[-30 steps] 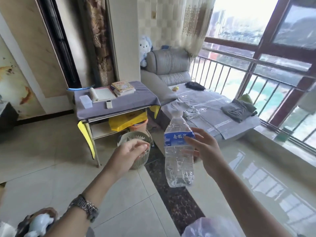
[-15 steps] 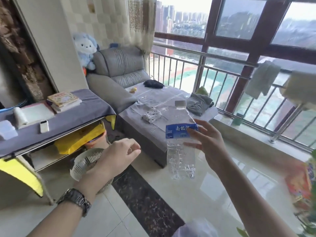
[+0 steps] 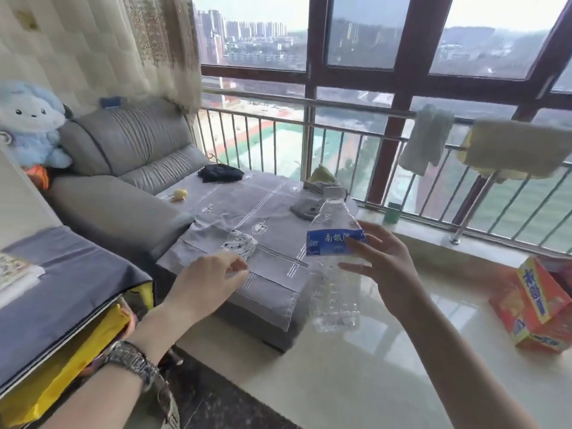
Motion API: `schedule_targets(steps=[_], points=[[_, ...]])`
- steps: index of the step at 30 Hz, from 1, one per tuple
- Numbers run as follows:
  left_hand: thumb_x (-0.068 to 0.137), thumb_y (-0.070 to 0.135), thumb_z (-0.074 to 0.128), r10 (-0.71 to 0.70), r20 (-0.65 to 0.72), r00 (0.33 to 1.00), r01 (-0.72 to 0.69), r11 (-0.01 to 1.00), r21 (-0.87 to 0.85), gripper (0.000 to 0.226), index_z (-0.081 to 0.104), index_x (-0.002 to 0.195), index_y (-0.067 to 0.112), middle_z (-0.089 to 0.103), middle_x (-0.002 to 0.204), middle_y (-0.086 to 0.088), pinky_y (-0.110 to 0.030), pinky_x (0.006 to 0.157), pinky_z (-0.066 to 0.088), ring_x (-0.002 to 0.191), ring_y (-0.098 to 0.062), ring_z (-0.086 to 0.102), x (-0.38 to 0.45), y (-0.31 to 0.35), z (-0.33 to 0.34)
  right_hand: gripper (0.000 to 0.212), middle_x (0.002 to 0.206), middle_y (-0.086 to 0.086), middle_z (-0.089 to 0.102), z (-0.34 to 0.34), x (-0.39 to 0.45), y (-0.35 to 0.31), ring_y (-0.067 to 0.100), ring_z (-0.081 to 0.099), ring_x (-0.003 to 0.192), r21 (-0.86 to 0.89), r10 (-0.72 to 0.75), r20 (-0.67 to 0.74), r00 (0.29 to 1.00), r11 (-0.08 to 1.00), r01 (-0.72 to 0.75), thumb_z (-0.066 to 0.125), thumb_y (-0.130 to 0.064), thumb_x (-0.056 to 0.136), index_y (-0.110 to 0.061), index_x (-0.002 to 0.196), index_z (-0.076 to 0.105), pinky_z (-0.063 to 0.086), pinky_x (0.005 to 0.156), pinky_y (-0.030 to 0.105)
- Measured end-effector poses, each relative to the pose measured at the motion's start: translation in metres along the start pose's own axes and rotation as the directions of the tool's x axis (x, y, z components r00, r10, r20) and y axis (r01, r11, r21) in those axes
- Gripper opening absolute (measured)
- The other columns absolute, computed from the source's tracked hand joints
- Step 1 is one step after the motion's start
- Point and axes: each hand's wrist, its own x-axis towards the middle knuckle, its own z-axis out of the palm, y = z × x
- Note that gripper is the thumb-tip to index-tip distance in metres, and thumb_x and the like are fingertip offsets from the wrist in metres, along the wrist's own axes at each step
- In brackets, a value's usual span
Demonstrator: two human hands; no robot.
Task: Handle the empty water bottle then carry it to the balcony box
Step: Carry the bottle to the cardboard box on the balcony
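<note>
My right hand holds the clear, empty water bottle upright by its blue label, thumb and fingers on its right side. The bottle has a white cap and floats in front of the grey sofa's end. My left hand, with a watch on its wrist, hangs loosely curled to the bottle's left, holding nothing and apart from it. An orange and yellow cardboard box stands open on the glossy balcony floor at the right, below the railing.
A grey sofa with a cloth-covered chaise fills the middle. At the left edge is a cloth-covered table. A metal railing with towels draped on it runs along the window. A plush toy sits at far left.
The view has swung right toward the balcony window. The orange box has come fully into sight at the right. The bottle stays in my right hand; my left hand stays beside it.
</note>
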Motion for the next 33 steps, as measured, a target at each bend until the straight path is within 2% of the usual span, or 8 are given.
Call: schedule_targets(steps=[3, 6, 10, 15, 19, 24, 28, 33], points=[[0.087, 0.034, 0.056, 0.102, 0.081, 0.991, -0.099, 0.994, -0.051, 0.016, 0.065, 0.097, 0.024, 0.063, 0.09, 0.011, -0.02, 0.068, 0.042, 0.086, -0.007, 0.06, 0.054, 0.009, 0.018, 0.029, 0.095, 0.007, 0.073, -0.014, 0.026, 0.005, 0.019, 0.072, 0.081, -0.014, 0.003, -0.125, 0.992, 1.0, -0.004, 0.066, -0.002, 0.083, -0.014, 0.109, 0.063, 0.062, 0.07, 0.041], [0.087, 0.033, 0.056, 0.214, 0.171, 0.962, -0.2, 0.975, -0.095, 0.018, 0.066, 0.096, 0.022, 0.063, 0.093, 0.009, -0.029, 0.077, 0.046, 0.094, -0.011, 0.063, 0.105, 0.029, 0.048, 0.028, 0.095, 0.007, 0.074, -0.041, 0.05, 0.01, 0.022, 0.072, 0.084, -0.037, 0.007, -0.233, 0.972, 0.999, -0.016, 0.066, -0.003, 0.083, -0.013, 0.109, 0.064, 0.062, 0.07, 0.04], [0.087, 0.035, 0.056, 0.344, 0.246, 0.906, -0.327, 0.939, -0.106, 0.022, 0.066, 0.101, 0.021, 0.067, 0.102, 0.007, -0.03, 0.08, 0.048, 0.096, -0.011, 0.063, 0.171, 0.07, 0.08, 0.032, 0.1, 0.009, 0.072, -0.087, 0.083, 0.006, 0.019, 0.072, 0.084, -0.043, -0.017, -0.333, 0.943, 0.999, 0.002, 0.065, -0.005, 0.084, -0.009, 0.115, 0.06, 0.061, 0.07, 0.037], [0.085, 0.032, 0.061, 0.475, 0.246, 0.845, -0.45, 0.88, -0.153, 0.021, 0.068, 0.099, 0.018, 0.07, 0.101, 0.0, -0.033, 0.081, 0.052, 0.091, -0.014, 0.064, 0.262, 0.146, 0.111, 0.029, 0.095, 0.005, 0.073, -0.16, 0.138, 0.002, 0.017, 0.073, 0.08, -0.027, -0.061, -0.457, 0.887, 0.998, 0.055, 0.065, -0.004, 0.083, -0.013, 0.111, 0.061, 0.063, 0.065, 0.034], [0.086, 0.036, 0.057, 0.555, 0.241, 0.796, -0.548, 0.83, -0.101, 0.019, 0.066, 0.098, 0.023, 0.069, 0.101, 0.004, -0.038, 0.08, 0.053, 0.093, -0.016, 0.064, 0.329, 0.223, 0.136, 0.032, 0.099, 0.007, 0.072, -0.227, 0.185, -0.012, 0.016, 0.074, 0.08, -0.036, -0.064, -0.52, 0.852, 0.998, 0.052, 0.066, -0.008, 0.083, -0.012, 0.115, 0.059, 0.061, 0.06, 0.028], [0.086, 0.035, 0.058, 0.658, 0.231, 0.716, -0.65, 0.75, -0.122, 0.019, 0.067, 0.097, 0.022, 0.068, 0.096, 0.007, -0.03, 0.072, 0.049, 0.09, -0.013, 0.063, 0.387, 0.303, 0.172, 0.05, 0.102, 0.005, 0.074, -0.301, 0.227, -0.031, 0.021, 0.074, 0.089, -0.042, -0.071, -0.595, 0.8, 0.997, 0.058, 0.073, -0.025, 0.067, -0.016, 0.114, 0.059, 0.06, 0.071, 0.038], [0.086, 0.037, 0.058, 0.709, 0.284, 0.645, -0.701, 0.697, -0.147, 0.021, 0.067, 0.097, 0.022, 0.068, 0.098, 0.006, -0.035, 0.076, 0.053, 0.089, -0.014, 0.064, 0.426, 0.359, 0.206, 0.029, 0.1, 0.004, 0.073, -0.353, 0.244, -0.027, 0.019, 0.074, 0.086, -0.049, -0.057, -0.656, 0.753, 0.998, 0.033, 0.069, -0.014, 0.081, -0.021, 0.108, 0.059, 0.062, 0.066, 0.033], [0.087, 0.04, 0.055, 0.784, 0.303, 0.542, -0.781, 0.603, -0.163, 0.025, 0.066, 0.101, 0.023, 0.068, 0.102, 0.006, -0.031, 0.074, 0.051, 0.088, -0.013, 0.063, 0.477, 0.433, 0.255, 0.035, 0.104, 0.009, 0.072, -0.418, 0.27, -0.019, 0.022, 0.074, 0.087, -0.028, -0.026, -0.752, 0.658, 1.0, 0.008, 0.065, -0.01, 0.085, -0.012, 0.119, 0.055, 0.062, 0.069, 0.037]])
